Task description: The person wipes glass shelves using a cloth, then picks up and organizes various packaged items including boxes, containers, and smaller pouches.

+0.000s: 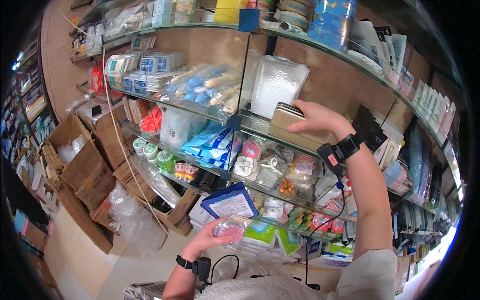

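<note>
My right hand (318,119) reaches to the middle glass shelf and closes around a small stack of flat, gold-tan cases (282,124) with rounded corners and dark edges. Behind them leans a clear plastic pack of white padded sheets (279,85). Lower down, my left hand (202,239) grips a round, clear-lidded case (230,230) with something pink inside; its exact kind I cannot make out. Just beyond that case, a dark blue packet with a white label (231,204) rests at the front of the lower shelves.
Glass shelves (200,111) with blue corner clips hold many packaged goods. Bagged brushes (207,85) lie left of the upright divider. Open cardboard boxes (82,165) and a clear plastic bag (135,217) stand on the floor at left. A white cord (111,107) hangs down in front of the shelves.
</note>
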`<state>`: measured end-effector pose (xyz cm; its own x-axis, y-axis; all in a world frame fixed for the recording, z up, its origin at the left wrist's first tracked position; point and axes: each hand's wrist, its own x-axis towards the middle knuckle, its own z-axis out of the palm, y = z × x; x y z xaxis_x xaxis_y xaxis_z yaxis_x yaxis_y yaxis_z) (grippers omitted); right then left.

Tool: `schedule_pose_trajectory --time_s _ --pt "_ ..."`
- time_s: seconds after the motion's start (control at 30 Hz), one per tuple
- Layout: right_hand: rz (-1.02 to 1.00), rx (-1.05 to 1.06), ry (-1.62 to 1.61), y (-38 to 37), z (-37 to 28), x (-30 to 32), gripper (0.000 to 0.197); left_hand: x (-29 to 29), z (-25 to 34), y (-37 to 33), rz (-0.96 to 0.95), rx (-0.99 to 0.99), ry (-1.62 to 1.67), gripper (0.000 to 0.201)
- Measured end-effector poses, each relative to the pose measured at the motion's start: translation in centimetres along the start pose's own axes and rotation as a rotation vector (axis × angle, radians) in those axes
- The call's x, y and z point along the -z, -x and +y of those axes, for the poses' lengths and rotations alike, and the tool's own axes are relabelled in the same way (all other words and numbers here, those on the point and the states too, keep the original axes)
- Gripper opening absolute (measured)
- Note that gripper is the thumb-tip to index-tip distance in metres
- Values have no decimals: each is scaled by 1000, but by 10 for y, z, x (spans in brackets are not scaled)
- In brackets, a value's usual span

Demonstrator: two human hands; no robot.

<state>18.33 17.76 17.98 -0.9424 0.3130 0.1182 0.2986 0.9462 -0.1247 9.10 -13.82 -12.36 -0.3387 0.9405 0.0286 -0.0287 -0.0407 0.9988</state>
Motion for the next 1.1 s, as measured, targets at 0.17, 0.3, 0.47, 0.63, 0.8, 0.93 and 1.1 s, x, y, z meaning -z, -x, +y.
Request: schedule_pose_trajectory --time_s 0.17,0.3,0.47,0.63,0.8,0.93,1.1 --pt "-58 44 31 -36 -20 -5 64 3 1 3 -10 65 78 67" --pt "102 153 121 -69 -27 -17 65 6 -5 0 -7 58 92 64" --pt "40 108 101 -67 -23 -22 76 -2 1 -8 -25 62 99 65" --pt "484 154 -18 -26 -30 -11 62 -5 -6 -10 -7 30 -34 66" --pt "570 216 -616 15 -90 -33 27 3 -40 1 -58 -136 193 66" --pt "242 323 -763 31 -128 -79 23 6 -20 7 7 -196 28 58" --pt "-229 504 -866 -24 -178 -149 20 5 -28 100 326 -138 -104 55"
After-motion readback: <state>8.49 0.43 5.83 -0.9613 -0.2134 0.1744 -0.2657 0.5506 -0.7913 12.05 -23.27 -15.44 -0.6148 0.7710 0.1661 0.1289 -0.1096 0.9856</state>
